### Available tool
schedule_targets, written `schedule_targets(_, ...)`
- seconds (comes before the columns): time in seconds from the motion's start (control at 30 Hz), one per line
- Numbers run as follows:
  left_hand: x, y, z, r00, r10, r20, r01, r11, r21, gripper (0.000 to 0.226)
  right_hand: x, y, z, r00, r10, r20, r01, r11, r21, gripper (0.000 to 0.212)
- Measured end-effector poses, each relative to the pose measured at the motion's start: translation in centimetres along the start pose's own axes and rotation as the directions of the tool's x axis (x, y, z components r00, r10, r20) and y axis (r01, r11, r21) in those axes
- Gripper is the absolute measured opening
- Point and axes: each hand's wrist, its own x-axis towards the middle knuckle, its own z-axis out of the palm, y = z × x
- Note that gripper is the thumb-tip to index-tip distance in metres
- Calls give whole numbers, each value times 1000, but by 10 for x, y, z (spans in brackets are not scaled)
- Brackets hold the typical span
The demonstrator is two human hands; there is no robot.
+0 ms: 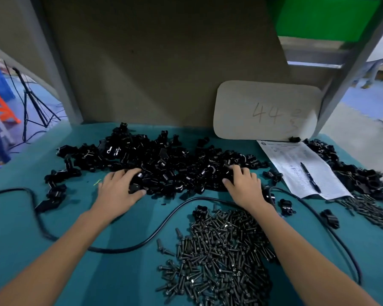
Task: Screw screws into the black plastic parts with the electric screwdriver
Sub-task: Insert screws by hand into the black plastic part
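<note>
Two bare hands at the near edge of a sprawling pile of black plastic parts [164, 164]. My left hand [119, 191] closes thumb and fingers round one black plastic part [135, 187]; my right hand [243, 186] rests on the pile, fingers loosely spread. Nearer me than the pile lie a black cable [124, 250] and a heap of dark metal screws [221, 250]. Right of the pile is a printed sheet [292, 160] with a black pen [310, 177] on it.

Rounded cardboard card [266, 111], pencilled "44", leans against the brown backboard [164, 62] behind it. Printed paper form [296, 160] lies just below the card on the teal table cover [124, 272]. A black pen [310, 177] rests on the form. Grey metal post [349, 80] rises right of the card, with a green panel [325, 16] above. Black tripod [34, 107] stands far left of the card.
</note>
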Motion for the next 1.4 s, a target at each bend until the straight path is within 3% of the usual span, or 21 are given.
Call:
schedule_targets(0.1, -4, -1, -4, 995, 96, -29, -97, 994, -47, 46, -7, -4, -5, 999, 16, -36, -15, 1000, 8, 38)
schedule_targets(0.33, -11, -10, -18, 995, 97, 4, -92, 956, -280, 26, -20, -13, -20, 998, 42, -36, -39, 995, 94, 42)
schedule_targets(0.47, -17, -16, -24, 996, 83, -28, -87, 941, -328, 21, -39, -18, -29, 998, 34, -54, -13, 937, 350, 41)
schedule_targets(0.53, -18, -19, -27, 987, 29, -155, -69, 964, -257, 26, -55, -21, -33, 996, 32, -83, 11, 880, 476, 41)
schedule_targets(0.63, -19, -45, -36, 910, -203, -361, 214, 977, -12, 43, -84, -20, -38, 993, 43, -108, 27, 817, 576, 42)
schedule_targets(0.73, -26, -91, -41, 821, -545, -173, 548, 836, -32, 71, -115, -17, -41, 993, 58, -106, 28, 749, 663, 21)
schedule_targets(0.8, -26, -104, -36, 799, -600, -35, 599, 800, -38, 81, -128, -18, -43, 994, 53, -97, 30, 715, 699, 10)
schedule_targets(0.93, -23, -72, -23, 939, -341, -46, 330, 929, -167, 85, -139, -25, -44, 996, 50, -71, 19, 672, 740, 12)
schedule_targets(1.0, -19, -57, -21, 952, -273, -138, 247, 952, -181, 71, -143, -29, -45, 997, 59, -59, 7, 646, 763, 16)
schedule_targets(1.1, 6, -39, -30, 934, -243, -264, 203, 964, -170, 74, -152, -33, -43, 997, 64, -51, 1, 614, 789, 29)
schedule_targets(1.17, 33, -25, -36, 956, -187, -225, 133, 963, -235, 78, -157, -36, -41, 997, 65, -45, -2, 590, 807, 35)
schedule_targets(1.27, 83, -5, -39, 985, -101, -137, 76, 982, -175, 86, -162, -42, -38, 997, 65, -38, -3, 538, 843, 34)
schedule_targets(1.4, 131, 9, -31, 991, -58, 122, 64, 997, -46, 104, -169, -43, -33, 998, 57, -7, -22, 488, 873, 28)
